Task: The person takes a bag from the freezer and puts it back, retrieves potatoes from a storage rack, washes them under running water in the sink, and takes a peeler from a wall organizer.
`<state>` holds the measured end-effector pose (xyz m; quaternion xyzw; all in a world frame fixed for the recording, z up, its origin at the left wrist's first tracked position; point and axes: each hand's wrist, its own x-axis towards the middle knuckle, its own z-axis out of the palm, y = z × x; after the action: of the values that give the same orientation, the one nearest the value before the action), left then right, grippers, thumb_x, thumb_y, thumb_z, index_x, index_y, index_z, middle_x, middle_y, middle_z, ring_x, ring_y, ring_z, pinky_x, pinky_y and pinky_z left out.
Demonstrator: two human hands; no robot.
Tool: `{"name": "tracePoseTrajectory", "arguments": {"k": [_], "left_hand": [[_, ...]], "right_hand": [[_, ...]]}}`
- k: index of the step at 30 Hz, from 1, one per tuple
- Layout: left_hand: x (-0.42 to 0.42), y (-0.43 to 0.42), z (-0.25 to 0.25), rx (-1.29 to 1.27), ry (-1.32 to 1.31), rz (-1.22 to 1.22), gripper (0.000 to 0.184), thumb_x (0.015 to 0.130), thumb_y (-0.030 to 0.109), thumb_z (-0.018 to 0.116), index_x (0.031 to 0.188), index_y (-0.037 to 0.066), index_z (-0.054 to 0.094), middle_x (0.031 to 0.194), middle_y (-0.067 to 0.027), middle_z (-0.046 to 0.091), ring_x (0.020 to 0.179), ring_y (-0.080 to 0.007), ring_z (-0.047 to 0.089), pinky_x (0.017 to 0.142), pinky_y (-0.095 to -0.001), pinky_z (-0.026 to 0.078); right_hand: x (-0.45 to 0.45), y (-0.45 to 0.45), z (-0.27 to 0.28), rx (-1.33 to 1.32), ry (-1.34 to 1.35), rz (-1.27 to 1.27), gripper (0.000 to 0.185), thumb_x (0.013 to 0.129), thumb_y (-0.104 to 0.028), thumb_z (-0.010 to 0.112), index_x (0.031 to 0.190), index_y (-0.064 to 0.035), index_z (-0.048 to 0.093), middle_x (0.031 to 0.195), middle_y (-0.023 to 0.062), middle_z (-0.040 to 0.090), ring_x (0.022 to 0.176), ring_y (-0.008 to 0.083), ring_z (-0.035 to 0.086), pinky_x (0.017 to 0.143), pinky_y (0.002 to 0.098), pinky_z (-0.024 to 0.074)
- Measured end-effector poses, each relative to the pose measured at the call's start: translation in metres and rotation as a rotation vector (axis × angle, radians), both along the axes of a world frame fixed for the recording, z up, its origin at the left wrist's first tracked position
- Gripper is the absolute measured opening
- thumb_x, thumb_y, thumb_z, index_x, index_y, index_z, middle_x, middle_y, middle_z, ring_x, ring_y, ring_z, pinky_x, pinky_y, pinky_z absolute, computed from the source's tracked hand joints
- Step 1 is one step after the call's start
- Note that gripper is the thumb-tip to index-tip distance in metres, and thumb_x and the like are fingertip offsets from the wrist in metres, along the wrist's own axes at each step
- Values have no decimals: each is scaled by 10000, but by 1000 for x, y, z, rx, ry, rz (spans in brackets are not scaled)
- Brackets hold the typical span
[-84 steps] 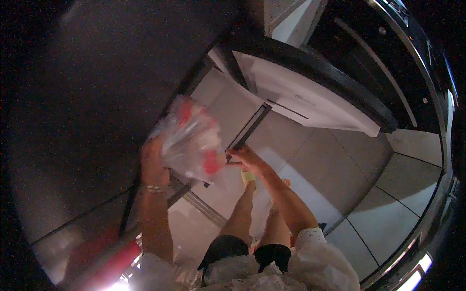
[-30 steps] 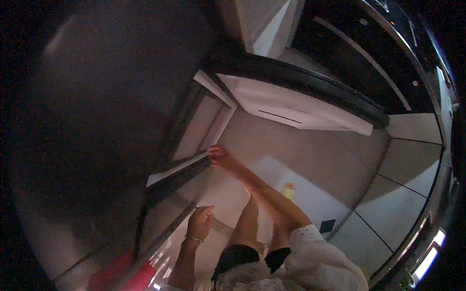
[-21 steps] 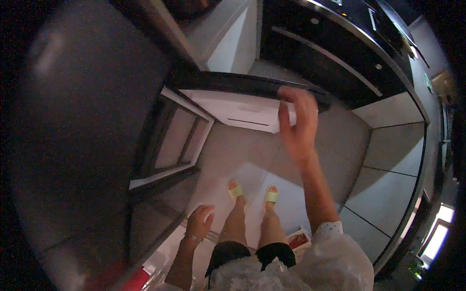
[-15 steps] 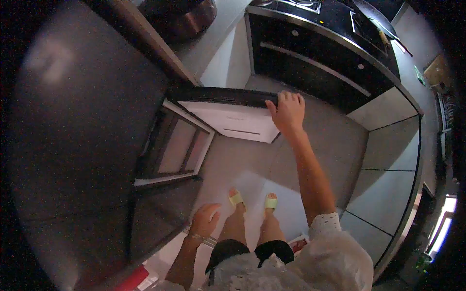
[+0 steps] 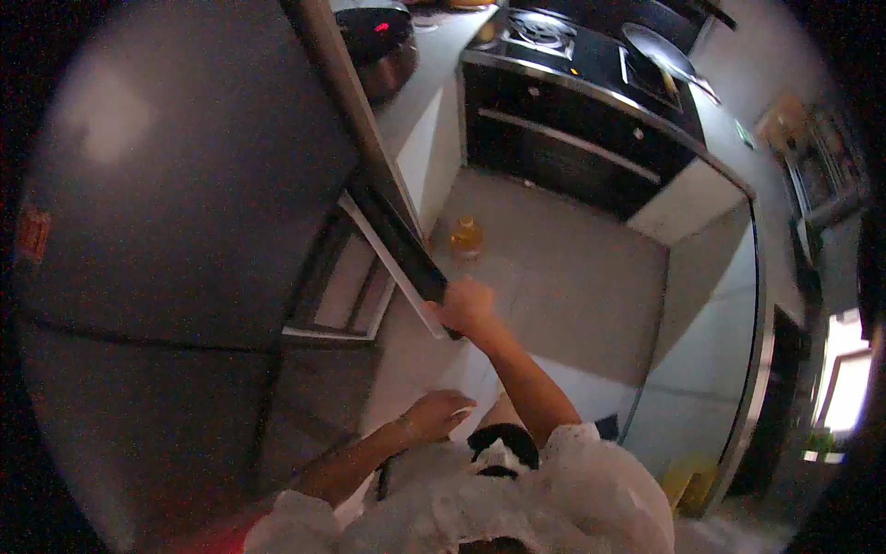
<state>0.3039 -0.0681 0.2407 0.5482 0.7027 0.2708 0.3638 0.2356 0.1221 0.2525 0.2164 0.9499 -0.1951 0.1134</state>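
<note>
My right hand (image 5: 469, 305) has its fingers wrapped round the outer edge of a dark door (image 5: 406, 242) with a pale inner side, part of a tall dark refrigerator-like cabinet (image 5: 185, 212). Behind that door, a white-framed compartment (image 5: 346, 286) shows through the narrowed gap. My left hand (image 5: 441, 414) hovers in front of my body, below the door, its fingers loosely bent and apart from the thumb, with nothing seen in it.
A bottle of yellow liquid (image 5: 466, 238) stands on the floor beyond the door. A rounded cooker (image 5: 378, 51) with red lights sits on the counter at the top. Further back are a stove (image 5: 544, 35), a pan (image 5: 657, 48) and dark drawers (image 5: 563, 138). Pale cabinets (image 5: 697, 342) line the right.
My right hand let go of a compartment's edge, took hold of the door's edge and swung it inward. The plastic bag left my left hand. The view has tilted up, showing the bottle.
</note>
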Motion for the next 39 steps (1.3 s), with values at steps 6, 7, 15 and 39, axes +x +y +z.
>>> {"name": "tracePoseTrajectory", "arguments": {"k": [6,7,15,39], "left_hand": [[9,-73,-96,18,3,-167,372,811,162,534,1157,40,473,1173,-152,481,1092,-292,440,943,-377,351],[-3,-81,-108,6,-47,-115,405,805,154,546,1180,36,450,1195,-151,466,1111,-283,429,950,-377,344],[-160,-100,-181,-106,-110,615,630,777,67,608,1327,38,304,1353,-166,329,1220,-271,361,1018,-371,284],[-185,-134,-133,-879,-116,240,399,836,127,553,1221,58,477,1169,-81,525,998,-189,516,867,-313,408]], "right_hand": [[29,-104,-16,-217,100,-118,476,808,-452,518,911,5,606,869,203,588,818,341,584,727,422,458],[40,-105,-14,-395,116,-70,459,812,-438,520,933,-2,600,883,194,594,830,336,583,734,419,457],[239,-96,-122,-632,56,-668,344,827,-298,508,1018,-21,576,942,170,615,884,322,579,775,394,451],[422,-273,-216,-733,-116,-1311,223,812,-228,480,825,-36,591,724,177,603,678,322,578,619,405,453]]}}
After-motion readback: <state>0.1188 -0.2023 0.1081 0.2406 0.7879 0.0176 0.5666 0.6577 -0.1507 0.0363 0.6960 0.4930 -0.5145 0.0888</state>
